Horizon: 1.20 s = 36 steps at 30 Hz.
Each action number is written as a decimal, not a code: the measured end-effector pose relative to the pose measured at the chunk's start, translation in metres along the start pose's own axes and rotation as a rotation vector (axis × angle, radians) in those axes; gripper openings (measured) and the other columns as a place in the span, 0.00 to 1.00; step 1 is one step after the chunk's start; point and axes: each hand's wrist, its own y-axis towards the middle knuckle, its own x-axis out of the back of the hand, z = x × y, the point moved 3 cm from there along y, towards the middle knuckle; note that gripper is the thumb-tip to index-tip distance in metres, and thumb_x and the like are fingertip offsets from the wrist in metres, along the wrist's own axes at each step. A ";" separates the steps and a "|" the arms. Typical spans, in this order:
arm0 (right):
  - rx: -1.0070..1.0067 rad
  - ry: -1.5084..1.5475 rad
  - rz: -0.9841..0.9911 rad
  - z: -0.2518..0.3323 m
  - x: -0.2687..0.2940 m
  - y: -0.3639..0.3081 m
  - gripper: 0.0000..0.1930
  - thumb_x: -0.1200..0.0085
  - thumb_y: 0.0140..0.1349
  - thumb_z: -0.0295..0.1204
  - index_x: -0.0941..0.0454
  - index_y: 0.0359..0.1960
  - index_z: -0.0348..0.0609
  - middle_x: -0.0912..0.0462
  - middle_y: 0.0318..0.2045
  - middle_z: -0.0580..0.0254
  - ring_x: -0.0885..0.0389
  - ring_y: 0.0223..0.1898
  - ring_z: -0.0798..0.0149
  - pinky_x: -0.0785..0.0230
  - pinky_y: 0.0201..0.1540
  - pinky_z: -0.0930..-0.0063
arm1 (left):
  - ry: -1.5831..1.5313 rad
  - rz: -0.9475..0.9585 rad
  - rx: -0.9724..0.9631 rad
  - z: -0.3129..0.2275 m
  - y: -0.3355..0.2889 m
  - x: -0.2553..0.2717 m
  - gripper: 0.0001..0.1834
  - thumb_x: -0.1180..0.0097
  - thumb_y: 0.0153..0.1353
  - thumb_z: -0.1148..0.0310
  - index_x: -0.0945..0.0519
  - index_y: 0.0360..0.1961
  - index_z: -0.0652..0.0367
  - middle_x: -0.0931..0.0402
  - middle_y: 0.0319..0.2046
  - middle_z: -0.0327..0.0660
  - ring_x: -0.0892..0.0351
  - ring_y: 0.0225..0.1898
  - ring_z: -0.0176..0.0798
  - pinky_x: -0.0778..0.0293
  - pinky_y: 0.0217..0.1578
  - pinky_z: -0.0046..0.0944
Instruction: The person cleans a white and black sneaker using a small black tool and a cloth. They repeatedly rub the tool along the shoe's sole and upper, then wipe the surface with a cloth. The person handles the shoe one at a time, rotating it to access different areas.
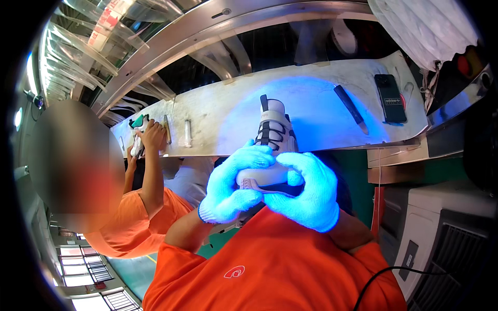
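Note:
A light-coloured sneaker (273,133) with dark laces lies in front of me at the table's near edge, its toe towards my body and its tongue pointing away. Both my hands wear knitted gloves that glow blue under the light. My left hand (233,176) is closed round the left side of the toe, thumb low near the sole's edge. On the other side my right hand (314,192) grips the toe's right side with bent fingers. The gloves hide part of the shoe's front. A slim dark-handled tool (350,106) rests on the table beyond my right hand.
The long pale-covered table (207,114) carries a dark phone (390,98) at right and a clear syringe-like tube (188,132) at left. On my left, a co-worker in orange handles another shoe (138,136). A metal rail (171,46) runs behind; a boxy machine (436,223) stands right.

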 end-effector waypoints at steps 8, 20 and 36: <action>-0.016 0.004 0.026 0.003 -0.011 0.004 0.34 0.13 0.50 0.37 0.16 0.58 0.43 0.16 0.34 0.64 0.17 0.30 0.60 0.22 0.33 0.64 | -0.049 -0.056 0.078 -0.006 -0.001 0.001 0.42 0.25 0.62 0.40 0.19 0.61 0.67 0.17 0.62 0.53 0.25 0.74 0.57 0.36 0.77 0.59; 0.032 0.037 -0.017 -0.005 -0.013 0.007 0.37 0.12 0.47 0.37 0.16 0.59 0.41 0.17 0.34 0.61 0.19 0.29 0.61 0.24 0.30 0.66 | -0.099 -0.039 0.179 -0.008 0.011 0.006 0.31 0.20 0.60 0.54 0.15 0.56 0.65 0.16 0.61 0.53 0.22 0.72 0.54 0.33 0.76 0.57; 0.002 0.056 -0.029 -0.017 -0.006 0.031 0.35 0.13 0.52 0.44 0.17 0.58 0.43 0.11 0.47 0.55 0.08 0.43 0.49 0.13 0.45 0.57 | -0.191 -0.124 0.297 0.002 0.037 0.015 0.35 0.10 0.36 0.70 0.12 0.49 0.62 0.13 0.58 0.54 0.15 0.65 0.51 0.23 0.69 0.54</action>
